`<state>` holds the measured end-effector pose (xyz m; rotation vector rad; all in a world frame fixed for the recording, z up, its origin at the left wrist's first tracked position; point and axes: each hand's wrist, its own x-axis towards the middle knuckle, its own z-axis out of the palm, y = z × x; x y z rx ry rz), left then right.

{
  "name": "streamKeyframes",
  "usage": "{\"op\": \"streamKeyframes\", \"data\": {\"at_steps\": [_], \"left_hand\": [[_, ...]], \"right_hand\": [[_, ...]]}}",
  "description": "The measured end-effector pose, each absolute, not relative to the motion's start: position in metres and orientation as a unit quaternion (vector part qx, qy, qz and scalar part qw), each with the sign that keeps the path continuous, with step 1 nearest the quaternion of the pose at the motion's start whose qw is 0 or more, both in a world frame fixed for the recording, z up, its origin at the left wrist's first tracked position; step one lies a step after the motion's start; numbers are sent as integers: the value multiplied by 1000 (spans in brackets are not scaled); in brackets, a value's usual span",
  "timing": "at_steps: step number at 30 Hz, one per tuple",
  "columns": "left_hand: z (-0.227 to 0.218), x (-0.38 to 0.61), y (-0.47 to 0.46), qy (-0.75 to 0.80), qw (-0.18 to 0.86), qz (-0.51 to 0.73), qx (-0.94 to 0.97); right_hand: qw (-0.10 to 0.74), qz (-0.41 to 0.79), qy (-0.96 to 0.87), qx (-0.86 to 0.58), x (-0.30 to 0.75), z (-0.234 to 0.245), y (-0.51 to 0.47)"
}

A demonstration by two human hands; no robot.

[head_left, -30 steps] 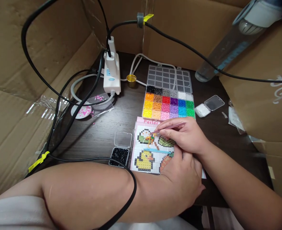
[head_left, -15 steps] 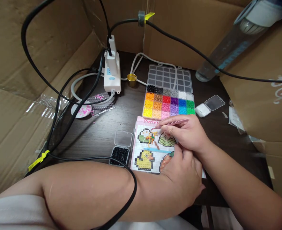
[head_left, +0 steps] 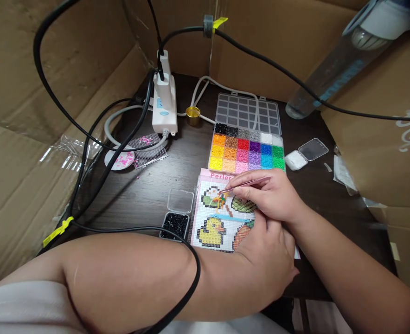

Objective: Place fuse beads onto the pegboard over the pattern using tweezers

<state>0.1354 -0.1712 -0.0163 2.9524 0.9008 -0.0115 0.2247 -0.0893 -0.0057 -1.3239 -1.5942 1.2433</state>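
My right hand (head_left: 269,192) is closed in a pinch on pink tweezers (head_left: 246,183). The tweezers' tips point left and down at the orange, green and brown beads (head_left: 221,200) on a clear pegboard over a pattern sheet (head_left: 208,211). Pixel pictures, including a yellow duck (head_left: 210,232), show through the board. My left hand (head_left: 267,253) rests over the lower right of the sheet, below my right hand. Its fingertips are hidden, so I cannot tell whether it grips the board. A small open box of black beads (head_left: 176,225) is left of the sheet.
Behind the sheet lies an open bead case (head_left: 246,148) in many colours. A box of white beads (head_left: 295,159), a gold cup (head_left: 193,116), a power strip (head_left: 165,106) and a bottle (head_left: 333,74) stand around. A black cable (head_left: 194,269) crosses my left forearm.
The tweezers' tips have dropped slightly, closer to the orange beads. My left hand stays in the same place on the sheet.
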Motion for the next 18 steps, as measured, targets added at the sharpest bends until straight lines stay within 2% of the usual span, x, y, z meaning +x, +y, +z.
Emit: {"op": "streamKeyframes", "data": {"at_steps": [18], "left_hand": [[-17,136,-171,297,16,1,955]], "right_hand": [[374,487,-592,-522,225,-8,-89]]}}
